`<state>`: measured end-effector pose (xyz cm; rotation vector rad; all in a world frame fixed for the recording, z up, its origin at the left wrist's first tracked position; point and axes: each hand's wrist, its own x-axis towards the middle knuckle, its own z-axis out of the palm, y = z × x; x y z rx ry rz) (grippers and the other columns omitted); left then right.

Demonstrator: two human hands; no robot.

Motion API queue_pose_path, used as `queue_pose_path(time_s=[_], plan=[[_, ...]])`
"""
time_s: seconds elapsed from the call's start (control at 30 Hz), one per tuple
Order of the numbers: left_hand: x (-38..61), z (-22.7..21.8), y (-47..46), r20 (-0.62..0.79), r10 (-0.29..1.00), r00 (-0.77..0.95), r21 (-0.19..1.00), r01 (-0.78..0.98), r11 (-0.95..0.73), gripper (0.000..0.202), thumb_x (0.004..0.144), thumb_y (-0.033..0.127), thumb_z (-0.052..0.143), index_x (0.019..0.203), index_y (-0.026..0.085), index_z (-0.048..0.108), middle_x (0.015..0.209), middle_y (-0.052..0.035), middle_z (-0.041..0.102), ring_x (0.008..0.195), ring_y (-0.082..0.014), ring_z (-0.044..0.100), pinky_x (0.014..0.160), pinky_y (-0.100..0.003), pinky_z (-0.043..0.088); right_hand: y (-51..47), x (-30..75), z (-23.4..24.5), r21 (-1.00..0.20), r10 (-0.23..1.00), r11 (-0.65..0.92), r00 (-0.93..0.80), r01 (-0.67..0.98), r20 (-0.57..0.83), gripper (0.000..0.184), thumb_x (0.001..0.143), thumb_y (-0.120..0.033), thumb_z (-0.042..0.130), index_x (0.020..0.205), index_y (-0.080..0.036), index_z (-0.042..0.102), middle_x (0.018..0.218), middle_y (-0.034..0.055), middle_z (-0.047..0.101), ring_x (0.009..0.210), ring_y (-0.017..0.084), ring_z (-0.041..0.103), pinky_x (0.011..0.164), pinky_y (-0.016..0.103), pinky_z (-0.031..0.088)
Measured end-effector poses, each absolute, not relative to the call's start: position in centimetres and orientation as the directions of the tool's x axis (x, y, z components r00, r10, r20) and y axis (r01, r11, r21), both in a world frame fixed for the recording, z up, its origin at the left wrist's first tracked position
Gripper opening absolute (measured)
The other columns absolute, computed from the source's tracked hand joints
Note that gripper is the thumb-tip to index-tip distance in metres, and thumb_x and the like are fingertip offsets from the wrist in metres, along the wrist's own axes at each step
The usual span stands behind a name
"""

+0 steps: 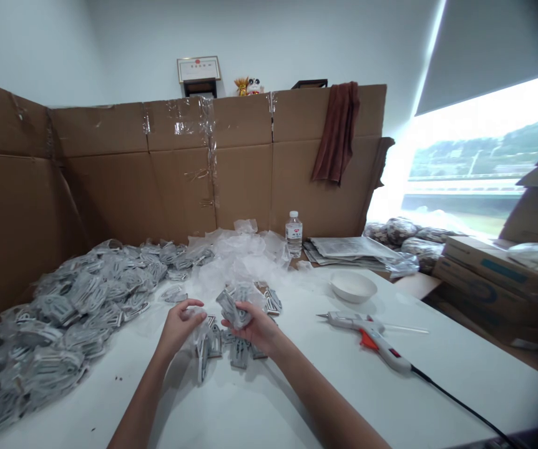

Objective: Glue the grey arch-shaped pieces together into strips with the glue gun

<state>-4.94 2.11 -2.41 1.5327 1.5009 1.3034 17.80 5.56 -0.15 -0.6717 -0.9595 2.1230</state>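
Note:
My right hand point(258, 328) is closed around a small bundle of flat grey pieces point(232, 310) with dark markings, raised over the white table point(292, 399). To its left, my left hand point(180, 324) has thumb and index finger curved but apart; its lower fingers are hidden. Thin clear plastic point(197, 330) lies close under that thumb, and whether it is touched I cannot tell. Several similar grey pieces point(239, 354) lie loose below and between both hands. A few more grey pieces point(273, 302) rest just behind my right hand.
A large heap of plastic-bagged grey pieces point(86, 293) covers the left side. Crumpled clear bags point(241, 252) lie behind my hands, beside a water bottle point(293, 234). Rightward are a white bowl point(353, 288) and a corded glue gun point(376, 340). Cardboard walls point(245, 181) enclose the back.

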Motion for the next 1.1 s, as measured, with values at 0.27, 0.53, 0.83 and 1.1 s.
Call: queue_pose_path(time_s=[0.27, 0.53, 0.83, 1.1], plan=[[-4.3, -2.6, 1.9, 0.322, 0.941, -0.106, 0.871, 0.423, -0.251, 0.025, 0.087, 0.036, 0.068, 0.094, 0.012, 0.064, 0.085, -0.0004, 0.063, 0.073, -0.0105, 0.059, 0.071, -0.027, 0.053, 5.7, 17.8, -0.4, -0.794, 0.752, -0.494, -0.633, -0.355, -0.185, 0.045, 0.08, -0.038, 0.067, 0.116, -0.014, 0.055, 0.102, 0.0081, 0.066, 0.084, 0.018, 0.069, 0.059, 0.02, 0.049], [-4.7, -2.3, 1.9, 0.403, 0.824, -0.397, 0.893, 0.367, -0.261, 0.028, 0.089, 0.037, 0.065, 0.104, 0.013, 0.061, 0.102, -0.0041, 0.062, 0.084, -0.0131, 0.06, 0.076, -0.03, 0.053, 5.8, 17.7, -0.3, -0.805, 0.735, -0.496, -0.65, -0.325, -0.191, 0.045, 0.082, -0.041, 0.062, 0.117, -0.013, 0.056, 0.098, 0.0084, 0.067, 0.079, 0.018, 0.069, 0.053, 0.018, 0.046], [-3.4, -2.1, 1.8, 0.235, 0.957, -0.169, 0.955, 0.222, -0.195, 0.029, 0.088, 0.034, 0.067, 0.106, 0.012, 0.063, 0.089, -0.0013, 0.065, 0.072, -0.0101, 0.061, 0.065, -0.025, 0.054, 5.3, 17.6, -0.3, -0.828, 0.702, -0.48, -0.693, -0.29, -0.164, 0.05, 0.082, -0.042, 0.061, 0.121, -0.011, 0.057, 0.093, 0.0084, 0.067, 0.072, 0.017, 0.068, 0.049, 0.019, 0.045], [-2.9, -2.3, 1.9, 0.183, 0.978, -0.099, 0.97, 0.179, -0.163, 0.023, 0.09, 0.033, 0.065, 0.091, 0.011, 0.063, 0.081, 0.0008, 0.063, 0.07, -0.0093, 0.06, 0.066, -0.024, 0.053, 5.0, 17.2, -0.6, -0.839, 0.681, -0.473, -0.717, -0.27, -0.153, 0.052, 0.081, -0.043, 0.065, 0.122, -0.011, 0.059, 0.105, 0.0115, 0.067, 0.08, 0.018, 0.069, 0.053, 0.019, 0.049]])
